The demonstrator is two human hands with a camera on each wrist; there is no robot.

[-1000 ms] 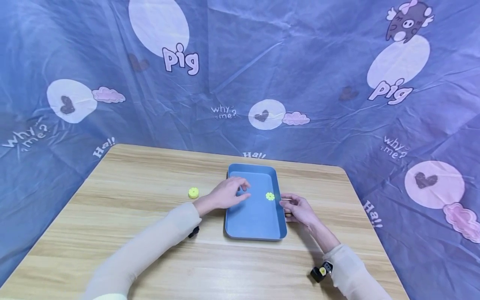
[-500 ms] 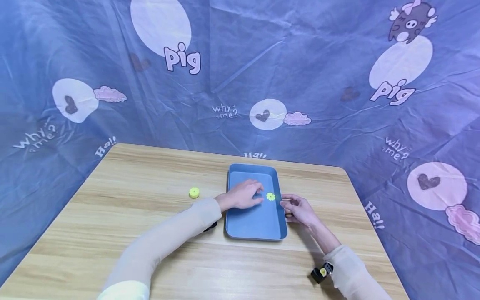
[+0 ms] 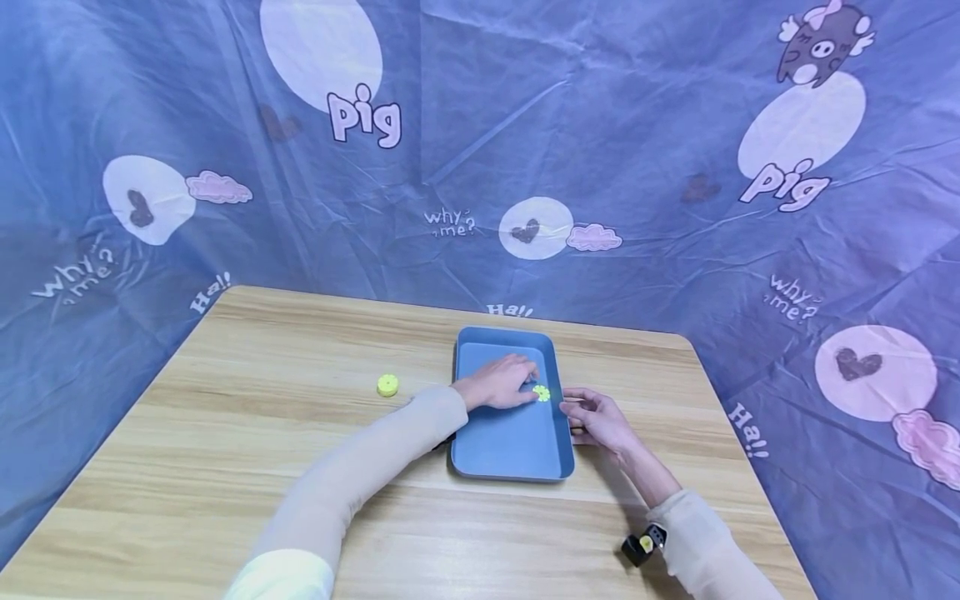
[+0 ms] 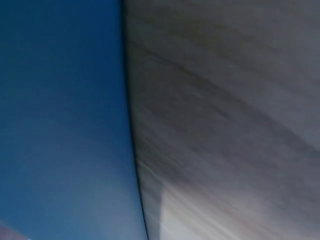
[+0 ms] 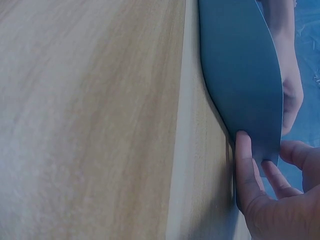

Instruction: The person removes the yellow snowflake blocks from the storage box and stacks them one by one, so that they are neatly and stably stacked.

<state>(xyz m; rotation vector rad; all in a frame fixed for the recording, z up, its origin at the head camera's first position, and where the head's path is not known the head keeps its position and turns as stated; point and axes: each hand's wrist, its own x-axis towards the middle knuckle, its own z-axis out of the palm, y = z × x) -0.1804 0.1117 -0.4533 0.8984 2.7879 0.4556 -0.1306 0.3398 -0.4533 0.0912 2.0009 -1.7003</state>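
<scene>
A blue rectangular tray [image 3: 510, 450] lies on the wooden table. Inside it, near the right wall, is a small yellow flower-like disc [image 3: 543, 394]. My left hand [image 3: 501, 382] reaches over the tray's left wall, its thumb and bent fingers at the disc's left side. Whether they touch it I cannot tell. My right hand [image 3: 602, 423] holds the tray's right wall, fingers along the outside and thumb at the rim, as the right wrist view shows with the hand [image 5: 280, 200]. The left wrist view catches mainly the blue tray wall [image 4: 65, 120].
Left of the tray, a thicker yellow round piece [image 3: 387, 385] lies on the wooden table [image 3: 285, 358]. A blue printed cloth [image 3: 450, 167] hangs behind the table and along its sides. A black device [image 3: 641, 546] sits at the right wrist.
My left hand has moved rightward across the tray, up to the small yellow disc. The right hand, the tray and the yellow piece outside it stay put.
</scene>
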